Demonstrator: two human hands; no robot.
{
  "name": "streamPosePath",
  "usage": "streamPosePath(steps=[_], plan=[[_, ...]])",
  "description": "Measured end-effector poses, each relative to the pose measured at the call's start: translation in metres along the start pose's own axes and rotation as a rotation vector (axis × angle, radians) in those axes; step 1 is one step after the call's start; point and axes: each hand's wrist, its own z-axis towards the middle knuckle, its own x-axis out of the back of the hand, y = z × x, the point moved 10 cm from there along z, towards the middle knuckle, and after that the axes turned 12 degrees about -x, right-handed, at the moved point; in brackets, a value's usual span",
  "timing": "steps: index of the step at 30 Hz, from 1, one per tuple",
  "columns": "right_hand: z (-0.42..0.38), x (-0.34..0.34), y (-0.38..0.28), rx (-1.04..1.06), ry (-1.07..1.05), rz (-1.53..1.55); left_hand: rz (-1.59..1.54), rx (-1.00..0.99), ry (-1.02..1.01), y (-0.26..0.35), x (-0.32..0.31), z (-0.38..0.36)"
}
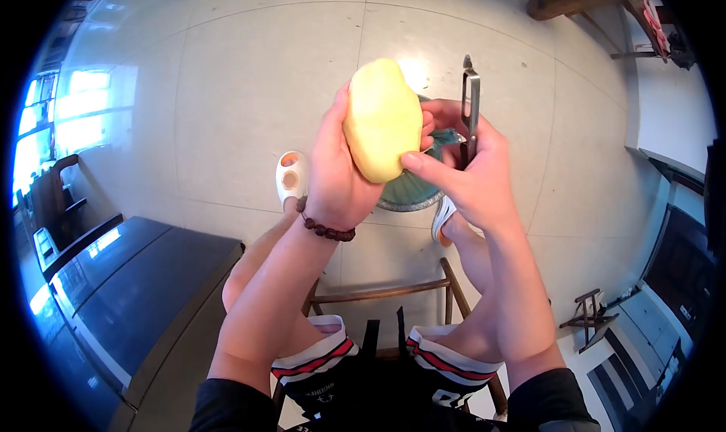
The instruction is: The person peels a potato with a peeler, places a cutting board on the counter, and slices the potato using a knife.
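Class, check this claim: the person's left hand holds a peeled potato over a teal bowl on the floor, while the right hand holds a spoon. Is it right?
Not quite. In the head view the right hand holds a metal peeler, not a spoon. The left hand does hold the peeled potato over the teal bowl.

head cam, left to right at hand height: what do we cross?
dark table → white clog → left hand → peeled potato → peeler, held in the right hand → small wooden stool
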Motion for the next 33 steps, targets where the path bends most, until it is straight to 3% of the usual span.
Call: streamPosePath(steps=[4, 7, 13, 15, 19, 21, 25, 30, 33], plan=[[-0.002, 0.001, -0.005, -0.025, -0.071, -0.035, -0.059, -0.017, -0.052, 0.002, -0.002, 0.001], [-0.001, -0.006, -0.002, -0.046, -0.136, -0.045, -0.077, -0.015, 0.084, 0.004, 0.004, 0.001], [0.0, -0.008, -0.001, -0.045, -0.147, 0.012, 0.105, -0.06, 0.058, 0.008, 0.002, 0.0], [0.0, -0.007, -0.001, -0.051, -0.126, 0.031, 0.358, -0.171, 0.084, 0.019, -0.001, -0.003], [-0.001, -0.008, -0.001, -0.007, -0.106, 0.009, 0.294, -0.129, 0.018, 0.015, -0.005, -0.002], [0.0, -0.008, -0.003, 0.015, -0.122, 0.009, 0.448, -0.208, 0.015, 0.027, -0.012, -0.002], [0.0, -0.009, -0.004, -0.008, -0.149, 0.011, 0.371, -0.176, -0.017, 0.023, -0.011, -0.003], [-0.003, -0.01, -0.01, 0.037, -0.125, 0.0, 0.398, -0.191, 0.095, 0.022, 0.002, -0.002], [-0.001, -0.003, -0.011, 0.088, -0.056, 0.01, 0.279, -0.122, 0.039, 0.017, -0.003, -0.002]])
